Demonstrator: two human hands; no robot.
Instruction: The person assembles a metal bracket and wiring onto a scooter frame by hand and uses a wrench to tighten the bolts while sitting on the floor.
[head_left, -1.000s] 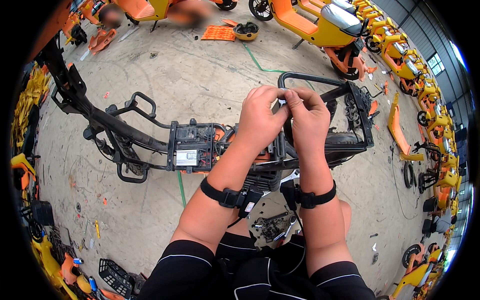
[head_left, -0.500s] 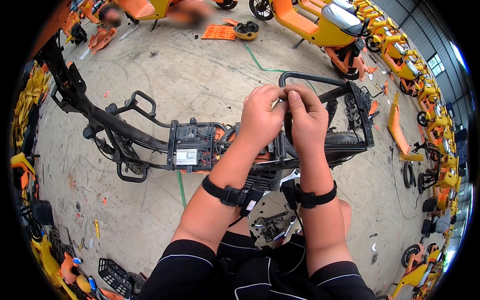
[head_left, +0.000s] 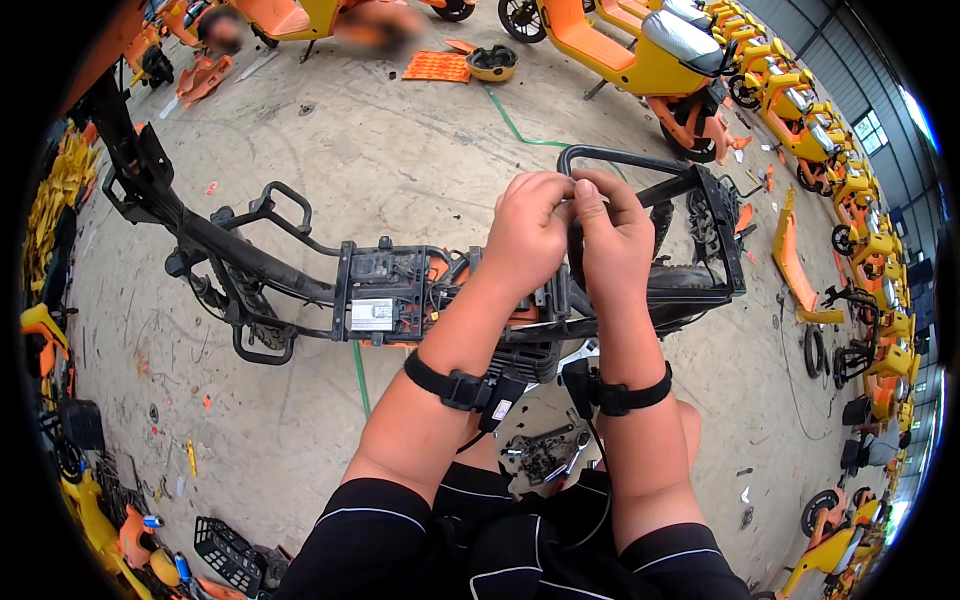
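Observation:
Both hands meet over the rear part of a stripped black scooter frame. My left hand has its thumb and fingers pinched together, its fingertips touching those of my right hand. The right fingers are likewise pressed closed. Whatever lies between the fingertips is hidden or too small to name. Just behind the hands runs a bent black tube of the frame. Left of my left forearm, a silver box sits among wires in the frame's middle bay. A strap with a small black device circles each forearm.
Below the frame, between my legs, lie a ratchet wrench and a pile of small dark parts. Yellow and orange scooters stand at the back and right. A helmet and an orange panel rest on the floor. At lower left is a black basket.
My hands stay together over the frame. The left fingers have shifted very slightly to the right, and the grip of both stays closed.

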